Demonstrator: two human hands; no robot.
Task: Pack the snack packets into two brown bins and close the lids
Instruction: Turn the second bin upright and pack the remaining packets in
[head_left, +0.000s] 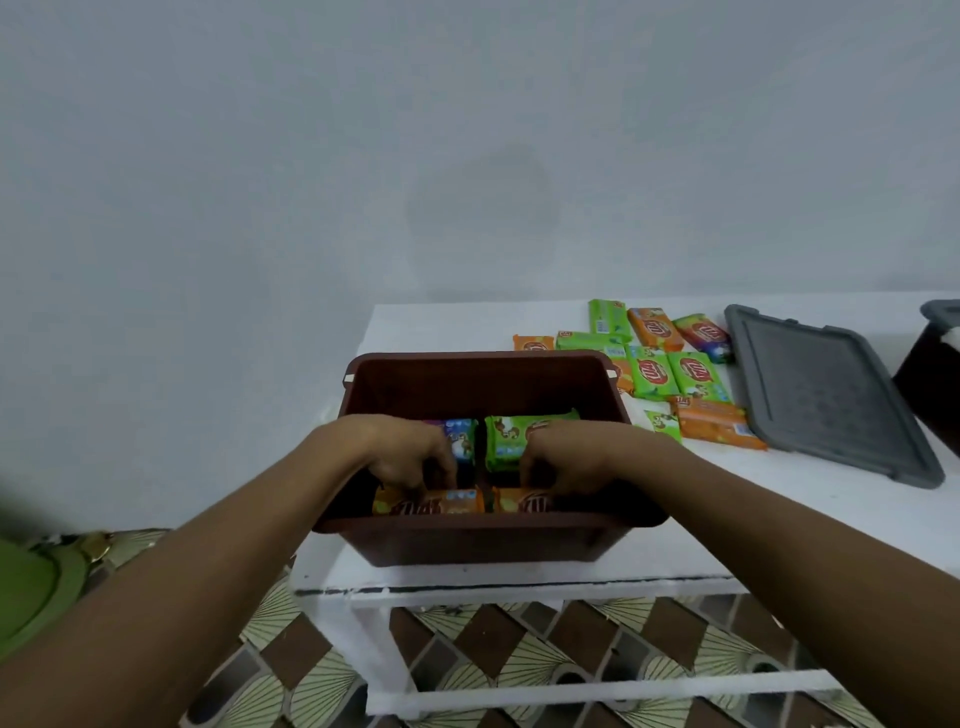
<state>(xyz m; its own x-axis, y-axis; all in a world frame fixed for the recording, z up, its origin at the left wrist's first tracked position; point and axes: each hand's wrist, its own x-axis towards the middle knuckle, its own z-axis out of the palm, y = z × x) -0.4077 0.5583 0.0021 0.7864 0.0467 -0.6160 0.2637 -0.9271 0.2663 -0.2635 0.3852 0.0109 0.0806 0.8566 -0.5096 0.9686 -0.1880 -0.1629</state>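
An open brown bin (483, 382) stands at the near left of the white table (779, 519). Inside it lie several snack packets: a purple one (462, 434) at back left, a green one (511, 434) at back right, and two orange ones at the front. My left hand (410, 454) reaches into the bin with its fingers curled on the left orange packet (436, 501). My right hand (566, 457) does the same on the right orange packet (524, 501). Several loose green and orange packets (654, 374) lie on the table behind and right of the bin.
A grey lid (826, 400) lies flat on the table to the right. A second brown bin (930, 384) with a grey lid shows at the right edge. Below the table is a patterned tile floor (519, 654). A green object (31, 587) sits at far left.
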